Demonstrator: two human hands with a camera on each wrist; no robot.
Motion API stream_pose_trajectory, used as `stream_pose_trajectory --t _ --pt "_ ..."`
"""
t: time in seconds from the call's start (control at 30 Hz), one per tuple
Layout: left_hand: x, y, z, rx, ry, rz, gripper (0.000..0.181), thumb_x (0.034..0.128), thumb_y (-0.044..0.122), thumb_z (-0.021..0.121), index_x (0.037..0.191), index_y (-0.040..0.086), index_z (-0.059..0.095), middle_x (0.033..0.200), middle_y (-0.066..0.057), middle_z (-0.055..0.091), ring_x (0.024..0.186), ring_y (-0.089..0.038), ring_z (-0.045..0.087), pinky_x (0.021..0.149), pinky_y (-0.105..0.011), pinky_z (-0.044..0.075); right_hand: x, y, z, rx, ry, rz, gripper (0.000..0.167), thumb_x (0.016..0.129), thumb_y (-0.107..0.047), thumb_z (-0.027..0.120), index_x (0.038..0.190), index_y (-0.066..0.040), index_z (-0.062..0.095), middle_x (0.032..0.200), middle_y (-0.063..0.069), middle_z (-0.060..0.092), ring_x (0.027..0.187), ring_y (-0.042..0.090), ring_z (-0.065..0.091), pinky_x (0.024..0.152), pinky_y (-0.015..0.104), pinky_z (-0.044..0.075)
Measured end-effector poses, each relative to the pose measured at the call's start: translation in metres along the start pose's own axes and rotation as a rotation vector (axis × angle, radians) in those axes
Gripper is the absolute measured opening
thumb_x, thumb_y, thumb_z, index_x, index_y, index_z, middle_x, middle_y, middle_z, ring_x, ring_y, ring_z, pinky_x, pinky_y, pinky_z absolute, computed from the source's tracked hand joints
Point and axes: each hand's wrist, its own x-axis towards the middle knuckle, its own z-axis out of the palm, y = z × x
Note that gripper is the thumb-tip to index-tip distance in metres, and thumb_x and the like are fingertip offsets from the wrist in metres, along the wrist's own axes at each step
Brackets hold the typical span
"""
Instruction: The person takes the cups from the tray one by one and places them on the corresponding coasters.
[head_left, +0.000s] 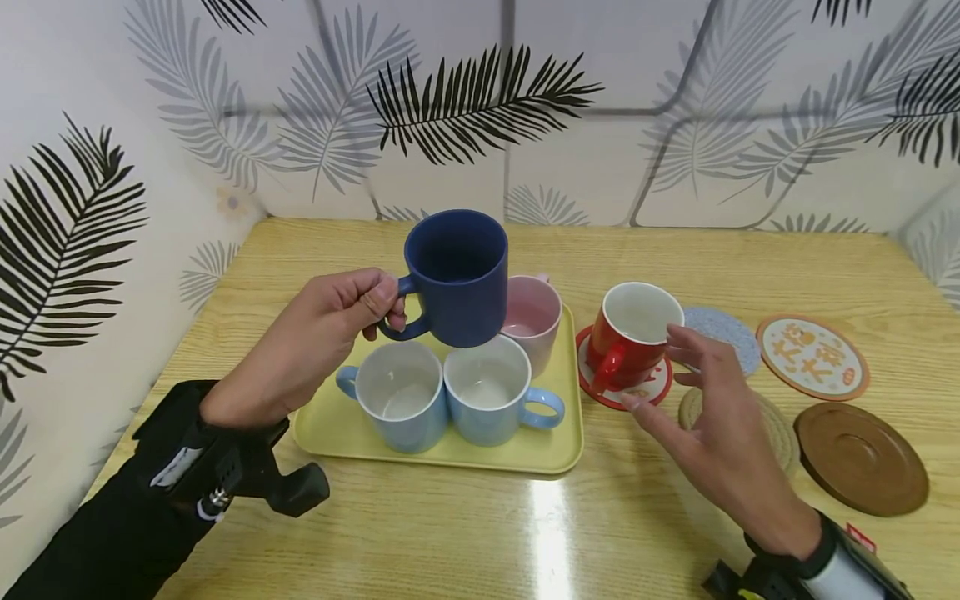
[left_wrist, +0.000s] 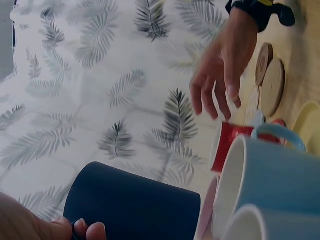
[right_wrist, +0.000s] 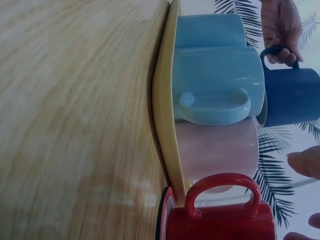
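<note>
Dark-blue matte cylindrical mug, apparently ceramic (head_left: 463, 292) | aloft over yellow rectangular tray (head_left: 326, 429) | left hand (head_left: 330, 321) pinches its handle (head_left: 408, 332); right hand (head_left: 718, 425) spread wide near glossy red cylindrical mug (head_left: 643, 360) | likely rigid, fairly heavy, breakable; best held by handle, support beneath

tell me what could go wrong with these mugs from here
The dark blue mug, held only by its handle in the left hand, could tilt or clip the light blue mugs on the tray. The right hand, beside the red mug, might nudge it off its coaster.
</note>
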Motion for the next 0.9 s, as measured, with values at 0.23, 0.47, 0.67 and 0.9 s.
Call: stream_pose_trajectory --t 0.23,0.47,0.67,0.9 --pt "-0.011 0.010 0.015 -0.026 -0.049 0.031 0.027 0.1080 0.019 0.047 0.097 -0.001 0.061 0.092 -0.009 0.060 0.098 -0.026 0.053 0.083 -0.029 0.042 -0.001 0.000 0.000 -0.012 -0.012 0.009 0.087 0.073 -0.003 0.089 0.144 0.002 0.039 0.135 0.023 0.049 0.119 0.037 0.052 0.092 0.007 0.034" --pt "-0.016 0.015 0.030 -0.044 -0.108 0.066 0.028 0.1078 0.019 0.048 0.092 0.000 0.062 0.090 -0.008 0.061 0.095 -0.025 0.057 0.081 -0.032 0.043 -0.003 -0.003 0.001 0.012 -0.018 -0.005 0.094 0.067 -0.003 0.093 0.145 0.001 0.039 0.135 0.021 0.051 0.114 0.037 0.056 0.093 0.013 0.036" --pt "-0.018 0.016 0.044 -0.058 -0.167 0.091 0.028 0.1076 0.021 0.049 0.092 0.002 0.062 0.090 -0.008 0.061 0.093 -0.025 0.062 0.080 -0.032 0.044 -0.004 -0.006 0.003 0.057 -0.008 -0.074 0.098 0.063 -0.007 0.096 0.143 0.004 0.040 0.135 0.021 0.052 0.115 0.033 0.056 0.097 0.010 0.036" --pt "-0.019 0.016 0.058 -0.065 -0.211 0.092 0.027 0.1069 0.022 0.051 0.090 0.003 0.062 0.090 -0.007 0.064 0.092 -0.023 0.063 0.083 -0.036 0.046 -0.005 -0.009 0.005 0.111 -0.002 -0.150 0.097 0.080 -0.063 0.072 0.144 0.003 0.041 0.134 0.022 0.053 0.117 0.030 0.053 0.095 0.015 0.039"
